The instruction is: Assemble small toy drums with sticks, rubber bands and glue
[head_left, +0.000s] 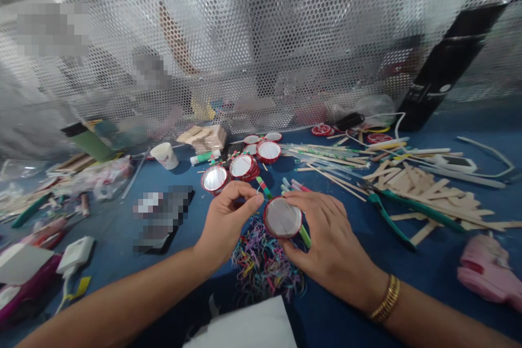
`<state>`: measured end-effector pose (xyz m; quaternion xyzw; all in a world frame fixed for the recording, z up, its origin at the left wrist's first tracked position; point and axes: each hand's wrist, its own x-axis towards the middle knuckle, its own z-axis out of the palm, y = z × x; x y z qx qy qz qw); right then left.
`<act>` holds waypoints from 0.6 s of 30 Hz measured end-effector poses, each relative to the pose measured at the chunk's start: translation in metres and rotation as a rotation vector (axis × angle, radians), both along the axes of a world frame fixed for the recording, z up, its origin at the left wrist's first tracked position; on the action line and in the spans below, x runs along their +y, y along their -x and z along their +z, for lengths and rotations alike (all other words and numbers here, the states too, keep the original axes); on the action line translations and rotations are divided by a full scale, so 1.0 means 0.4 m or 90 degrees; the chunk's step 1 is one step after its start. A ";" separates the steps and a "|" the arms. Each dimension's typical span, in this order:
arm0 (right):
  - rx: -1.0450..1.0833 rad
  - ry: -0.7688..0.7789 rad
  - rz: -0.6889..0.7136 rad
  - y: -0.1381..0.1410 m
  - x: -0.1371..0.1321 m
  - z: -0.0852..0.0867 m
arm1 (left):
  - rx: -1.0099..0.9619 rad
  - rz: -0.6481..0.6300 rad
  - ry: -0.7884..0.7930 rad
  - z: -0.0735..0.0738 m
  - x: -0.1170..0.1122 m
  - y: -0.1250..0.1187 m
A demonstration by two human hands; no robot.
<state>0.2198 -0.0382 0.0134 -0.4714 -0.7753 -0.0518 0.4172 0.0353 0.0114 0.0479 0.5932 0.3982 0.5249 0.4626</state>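
My right hand [326,228] grips a small round drum [283,217] by its edge; it has a red rim and a pale grey face turned up toward me. A green stick [304,236] shows below the drum, and a green and red piece [264,187] stands out past its far edge. Just left of it, my left hand [230,217] is closed in a pinch, with a thin pale strand [258,188] at its fingertips. Under both hands lies a tangled heap of colourful strings [267,266]. More red-rimmed drums [243,167] sit in a group beyond my hands.
Green-handled pliers [393,220] and a pile of wooden sticks [436,196] lie on the right, near a pink glue gun [487,269]. A paper cup [164,155] and a dark phone-like object [165,220] are on the left. A perforated metal screen [261,38] closes off the back.
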 end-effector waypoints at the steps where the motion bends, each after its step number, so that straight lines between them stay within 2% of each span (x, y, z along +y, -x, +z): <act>1: 0.001 -0.003 -0.003 0.000 0.000 -0.001 | 0.010 -0.002 -0.014 0.000 -0.001 0.001; 6: 0.008 -0.009 -0.024 0.000 0.003 -0.002 | 0.031 0.015 -0.058 0.001 0.002 0.008; 13: 0.013 -0.013 -0.075 -0.023 0.024 0.002 | -0.007 0.071 0.007 -0.007 0.020 0.016; 18: 0.033 -0.009 -0.112 -0.045 0.042 0.003 | 0.056 0.081 0.017 -0.014 0.035 0.020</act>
